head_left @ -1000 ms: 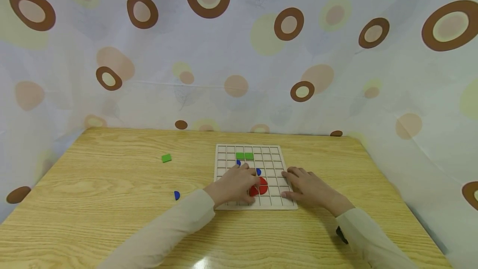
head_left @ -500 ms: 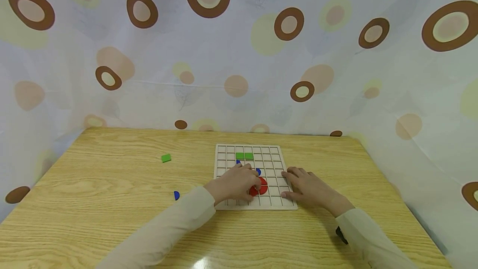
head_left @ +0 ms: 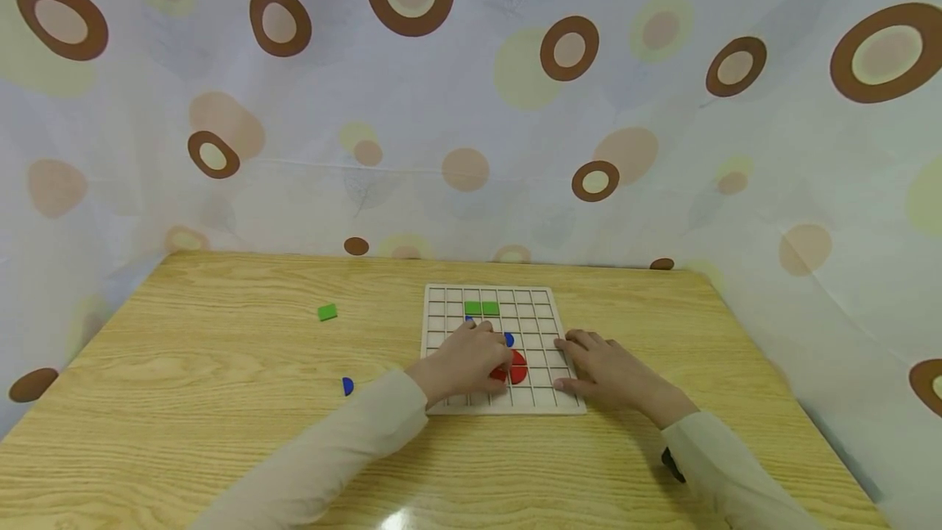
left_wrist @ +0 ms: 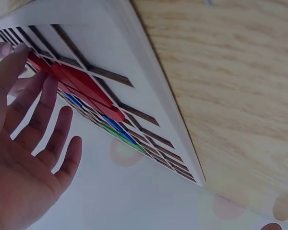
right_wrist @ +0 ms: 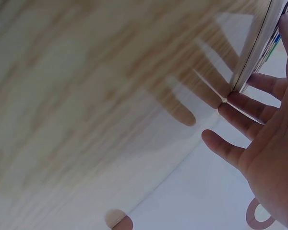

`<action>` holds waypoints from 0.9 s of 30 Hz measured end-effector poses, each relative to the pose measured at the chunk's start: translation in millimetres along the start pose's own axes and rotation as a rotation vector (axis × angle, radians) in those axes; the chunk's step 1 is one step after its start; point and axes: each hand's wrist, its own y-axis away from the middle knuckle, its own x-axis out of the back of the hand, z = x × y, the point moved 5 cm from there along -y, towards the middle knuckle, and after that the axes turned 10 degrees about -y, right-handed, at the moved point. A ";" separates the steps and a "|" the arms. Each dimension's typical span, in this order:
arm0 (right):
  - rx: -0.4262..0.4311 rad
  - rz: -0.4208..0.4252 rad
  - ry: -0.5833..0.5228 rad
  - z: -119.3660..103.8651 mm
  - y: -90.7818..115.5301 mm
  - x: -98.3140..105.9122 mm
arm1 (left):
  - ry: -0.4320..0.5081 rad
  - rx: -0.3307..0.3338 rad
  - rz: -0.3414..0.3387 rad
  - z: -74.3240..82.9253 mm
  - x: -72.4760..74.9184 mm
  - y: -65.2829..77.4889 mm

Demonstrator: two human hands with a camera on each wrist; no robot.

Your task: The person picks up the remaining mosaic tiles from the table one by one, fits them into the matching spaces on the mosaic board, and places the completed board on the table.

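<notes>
A white gridded board lies flat on the wooden table. My left hand is over its lower middle, pinching a red quarter-circle piece between thumb and fingers at the grid. More red pieces sit right beside it, together making a rounded shape partly covered by the fingers. Behind them are a blue half-round piece, a second blue piece mostly hidden by the hand, and two green tiles. My right hand, fingers extended, rests against the board's right edge.
To the left of the board, a loose green tile and a loose blue half-round piece lie on the table. A patterned cloth hangs around the table's back and sides.
My left hand has shifted slightly at the red pieces, its fingers covering a little more of the far blue piece. The right hand stays at the board's edge.
</notes>
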 end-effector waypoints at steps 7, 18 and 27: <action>0.011 0.007 0.004 -0.8 -0.2 -0.2 | -0.015 0.044 0.034 -1.0 -3.3 -1.8; 0.027 0.030 0.003 -0.8 -0.6 -1.3 | 0.021 0.053 0.042 -5.0 -5.0 0.9; 0.023 0.030 0.003 -1.3 -1.2 -0.5 | 0.012 0.049 0.059 -3.0 -3.8 1.2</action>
